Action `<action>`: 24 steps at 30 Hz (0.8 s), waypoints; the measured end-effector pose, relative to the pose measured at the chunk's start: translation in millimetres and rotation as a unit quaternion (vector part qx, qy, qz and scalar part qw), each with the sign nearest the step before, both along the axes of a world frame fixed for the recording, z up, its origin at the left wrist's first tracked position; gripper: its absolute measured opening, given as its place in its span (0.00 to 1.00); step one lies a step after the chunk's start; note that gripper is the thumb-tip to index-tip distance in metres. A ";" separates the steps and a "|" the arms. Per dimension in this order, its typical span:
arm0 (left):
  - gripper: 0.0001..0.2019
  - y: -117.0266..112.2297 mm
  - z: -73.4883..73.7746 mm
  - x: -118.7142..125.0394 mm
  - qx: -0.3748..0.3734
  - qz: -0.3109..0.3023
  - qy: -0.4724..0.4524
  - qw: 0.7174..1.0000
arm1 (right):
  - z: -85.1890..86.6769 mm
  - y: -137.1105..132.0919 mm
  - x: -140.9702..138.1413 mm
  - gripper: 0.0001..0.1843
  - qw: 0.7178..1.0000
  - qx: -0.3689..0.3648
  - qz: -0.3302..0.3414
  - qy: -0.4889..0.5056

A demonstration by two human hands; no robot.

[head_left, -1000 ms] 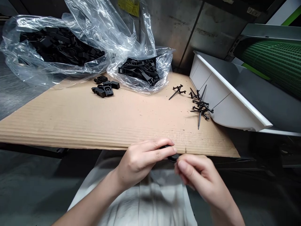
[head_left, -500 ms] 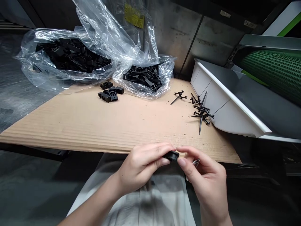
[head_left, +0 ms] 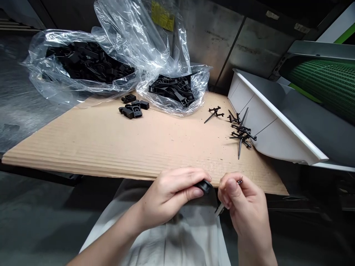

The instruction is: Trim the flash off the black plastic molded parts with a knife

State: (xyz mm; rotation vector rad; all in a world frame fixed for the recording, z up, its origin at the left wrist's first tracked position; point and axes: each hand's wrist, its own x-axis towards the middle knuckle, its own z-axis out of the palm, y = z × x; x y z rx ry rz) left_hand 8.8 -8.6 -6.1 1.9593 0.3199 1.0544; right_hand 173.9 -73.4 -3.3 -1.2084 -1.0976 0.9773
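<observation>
My left hand point(head_left: 177, 192) is closed on a small black plastic part point(head_left: 204, 186), pinched between thumb and fingers just off the cardboard's front edge. A short gap to the right of that part, my right hand point(head_left: 244, 207) is curled round a slim metal tool point(head_left: 220, 210). The tool's flat tip points down and left below the fingers. Its other end shows above the thumb; the middle is hidden in the palm. Several similar blocky black parts point(head_left: 134, 107) lie on the cardboard. Black branched plastic pieces point(head_left: 241, 133) with long stems are heaped at the right.
Cardboard point(head_left: 111, 144) covers the work surface. Two clear plastic bags point(head_left: 39, 74) of black parts stand at the back left and middle. A white tray point(head_left: 277, 122) borders the right side, with a green ribbed roll point(head_left: 324, 81) above it. Dark crumbs dot the cardboard.
My right hand has drawn back to the right from the black part, its fingers curled tighter and the tool's tip now showing below. My left hand still grips the part.
</observation>
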 end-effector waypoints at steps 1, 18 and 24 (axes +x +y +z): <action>0.10 0.1 0.1 -0.3 -0.003 -0.001 -0.001 1.000 | 2.0 -2.3 0.8 0.09 0.999 0.010 0.000 -0.049; 0.08 -2.3 0.1 2.6 0.020 0.018 -0.006 1.000 | -0.6 -17.6 -24.1 0.15 0.947 0.146 -0.083 -0.273; 0.07 -2.0 0.5 3.3 0.034 0.024 -0.007 0.999 | 1.9 -16.4 -21.5 0.13 0.945 0.129 -0.064 -0.293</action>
